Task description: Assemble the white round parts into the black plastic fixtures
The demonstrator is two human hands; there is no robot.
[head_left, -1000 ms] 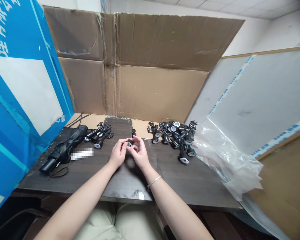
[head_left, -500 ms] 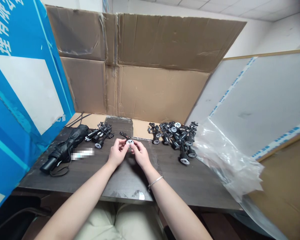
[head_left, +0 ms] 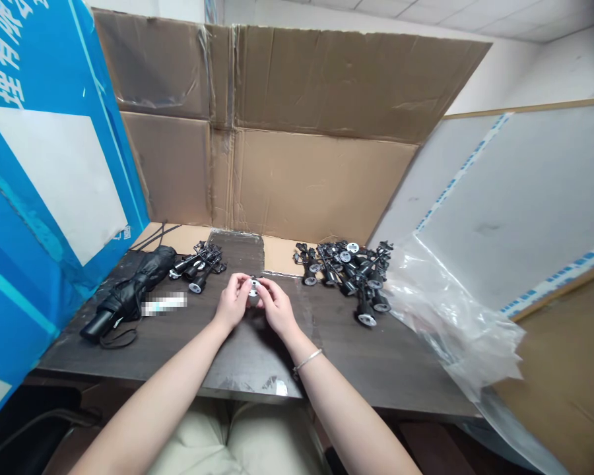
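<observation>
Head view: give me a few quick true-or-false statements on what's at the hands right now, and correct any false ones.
The left hand and right hand both hold a small black part. True.
The bigger pile of black parts lies left of the hands. False: it lies to their right.
A folded black umbrella lies on the dark table. True.
The bracelet is on the left wrist. False: it is on the right wrist.
</observation>
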